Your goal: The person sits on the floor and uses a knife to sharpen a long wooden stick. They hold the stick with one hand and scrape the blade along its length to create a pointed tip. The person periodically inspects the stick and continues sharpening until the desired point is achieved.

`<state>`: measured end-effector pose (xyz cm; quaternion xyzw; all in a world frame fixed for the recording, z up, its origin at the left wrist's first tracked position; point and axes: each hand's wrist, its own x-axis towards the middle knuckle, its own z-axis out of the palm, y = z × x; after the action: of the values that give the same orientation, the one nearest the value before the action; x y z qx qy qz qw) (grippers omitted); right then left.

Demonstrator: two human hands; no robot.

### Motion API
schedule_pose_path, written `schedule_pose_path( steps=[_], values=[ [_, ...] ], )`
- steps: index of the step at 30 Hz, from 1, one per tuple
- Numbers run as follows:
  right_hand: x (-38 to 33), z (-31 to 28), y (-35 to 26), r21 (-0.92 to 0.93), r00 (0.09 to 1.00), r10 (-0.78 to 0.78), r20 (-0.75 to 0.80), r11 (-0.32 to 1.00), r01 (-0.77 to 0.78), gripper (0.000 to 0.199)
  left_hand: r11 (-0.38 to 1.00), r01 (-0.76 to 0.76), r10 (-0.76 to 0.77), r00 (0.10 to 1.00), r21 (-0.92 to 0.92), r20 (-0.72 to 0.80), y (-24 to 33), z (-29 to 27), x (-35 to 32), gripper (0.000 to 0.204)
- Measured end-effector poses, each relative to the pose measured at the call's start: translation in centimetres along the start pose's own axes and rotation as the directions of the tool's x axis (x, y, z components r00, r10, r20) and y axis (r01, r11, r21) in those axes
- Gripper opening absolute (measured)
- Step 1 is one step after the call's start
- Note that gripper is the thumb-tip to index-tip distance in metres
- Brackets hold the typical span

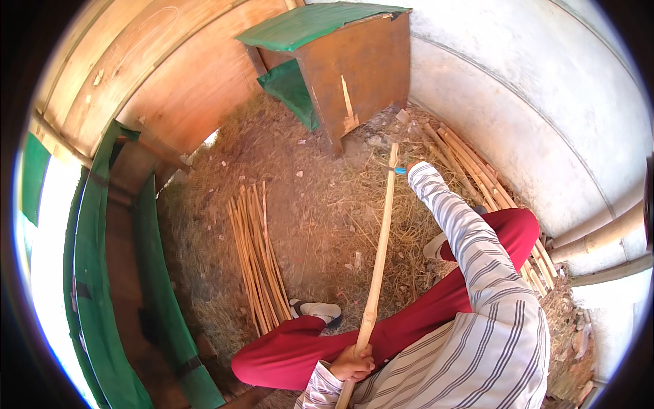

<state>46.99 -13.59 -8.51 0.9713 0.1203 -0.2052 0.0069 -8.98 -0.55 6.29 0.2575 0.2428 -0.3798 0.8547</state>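
A long, pale bamboo strip [382, 255] slants up from my lap over the ground in front of me. My left hand [353, 363] is closed around its near end, by my waist. My right arm is stretched out forward, and my right hand [411, 165] shows only a little beyond the striped cuff. It grips a blue-handled knife [400, 170], whose short dark blade lies across the strip close to its far end. The sleeve hides most of the right fingers.
A bundle of thin bamboo sticks [255, 262] lies at left beside my foot. Longer bamboo pieces [473, 163] rest along the white wall [538, 82] at right. Ahead stands a wooden box [361, 75] with a green cover. A green-edged bench [160, 273] runs along the left.
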Motion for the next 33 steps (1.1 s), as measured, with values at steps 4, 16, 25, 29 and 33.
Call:
schedule_pose_path(
  steps=[4, 16, 25, 29, 33],
  values=[
    [1.6, 1.2, 1.0, -0.174, 0.988, -0.052, 0.144, 0.982, 0.077, 0.036, 0.915, -0.071, 0.177, 0.956, 0.398, -0.235, 0.3, 1.3, 0.4, 0.03],
    [-26.8, 1.5, -5.6, 0.085, 0.818, -0.576, -0.002, 0.815, 0.574, 0.017, 0.257, 0.013, 0.753, 0.624, 0.966, -0.208, 0.7, 2.1, 2.7, 0.015],
    [-15.1, -2.3, -1.2, -0.106, 0.969, -0.242, -0.047, 0.966, 0.236, 0.023, 0.323, 0.1, 0.659, 0.69, 0.941, -0.299, -3.7, 4.3, -1.1, 0.015],
    [-7.1, -3.9, 2.9, -0.262, 0.984, -0.097, 0.149, 0.956, 0.134, 0.026, 0.273, 0.199, 0.674, 0.659, 0.941, -0.334, -5.8, 4.5, -2.9, 0.013],
    [-4.1, -3.9, 2.3, -0.182, 0.993, -0.065, 0.094, 0.98, 0.081, 0.026, 0.09, 0.235, 0.733, 0.642, 0.968, -0.224, -5.6, 4.5, -3.0, 0.012]
  ],
)
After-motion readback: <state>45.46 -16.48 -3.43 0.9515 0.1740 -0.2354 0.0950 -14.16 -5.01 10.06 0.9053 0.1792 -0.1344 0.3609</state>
